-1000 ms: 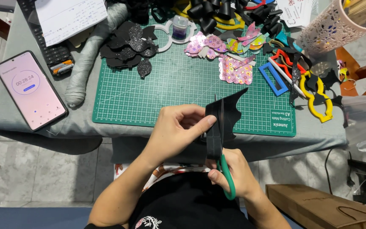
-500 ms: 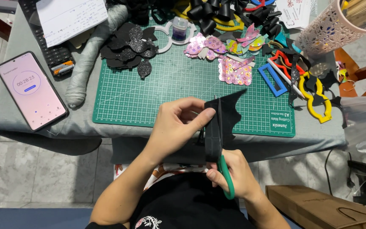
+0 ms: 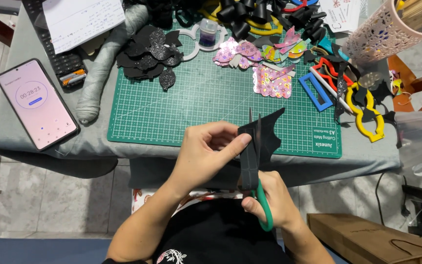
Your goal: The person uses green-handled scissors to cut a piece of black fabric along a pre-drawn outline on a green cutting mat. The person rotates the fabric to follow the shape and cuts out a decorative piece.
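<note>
Left hand: the left hand [image 3: 210, 149] sits just below the middle of the frame, thumb and fingers pinched shut on a black foam sheet [image 3: 262, 142].
Right hand: the right hand [image 3: 272, 203], lower centre, has its fingers curled through the green handles of the scissors [image 3: 258, 190], gripping them.
Scissors: the blades point straight up the frame and lie against the foam sheet, their tips showing above its upper edge.
Foam sheet: held in the air over the near edge of the green cutting mat [image 3: 201, 105], with a scalloped, wing-like edge on its right side.
Mat: it fills the centre of the grey table [image 3: 30, 146]; a pile of black glitter shapes [image 3: 147, 56] lies at its upper left corner, floral pink cut-outs [image 3: 272, 83] near the top middle.
Right of mat: a blue rectangular frame [image 3: 317, 91] and a yellow outline shape [image 3: 365, 115] lie close together.
Left of frame: a phone [image 3: 37, 103] with a pink screen lies flat on the table.
Upper right: a pink perforated cup [image 3: 384, 32].
</note>
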